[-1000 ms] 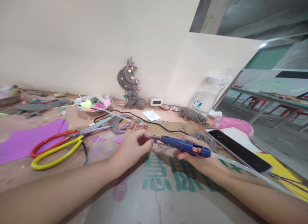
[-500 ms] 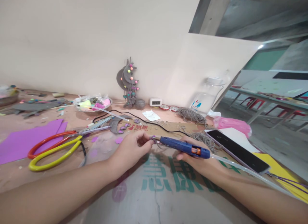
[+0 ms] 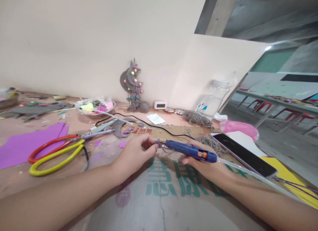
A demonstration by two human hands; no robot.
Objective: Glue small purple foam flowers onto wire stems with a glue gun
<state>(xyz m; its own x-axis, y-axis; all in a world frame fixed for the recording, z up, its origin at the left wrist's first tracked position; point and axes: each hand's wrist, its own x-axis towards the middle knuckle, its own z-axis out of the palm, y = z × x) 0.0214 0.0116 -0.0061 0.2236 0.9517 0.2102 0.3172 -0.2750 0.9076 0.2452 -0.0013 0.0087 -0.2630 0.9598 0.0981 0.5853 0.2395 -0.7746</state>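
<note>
My right hand is closed around a blue hot glue gun, whose nozzle points left. A clear glue stick runs out of its back end toward the lower right. My left hand pinches a small purple piece right at the nozzle tip; its shape is mostly hidden by the fingers. Grey yarn trails below the nozzle. Left of my left hand lie a grey felt crescent with purple bits beside it and a purple felt flower.
Scissors with red and yellow handles lie open on the left by purple felt sheets. A grey moon ornament stands at the wall near a small digital clock. A phone, yarn bundle and clear bottle are right.
Both hands, the glue gun and the small purple piece stay almost exactly in place. The view has shifted very slightly.
</note>
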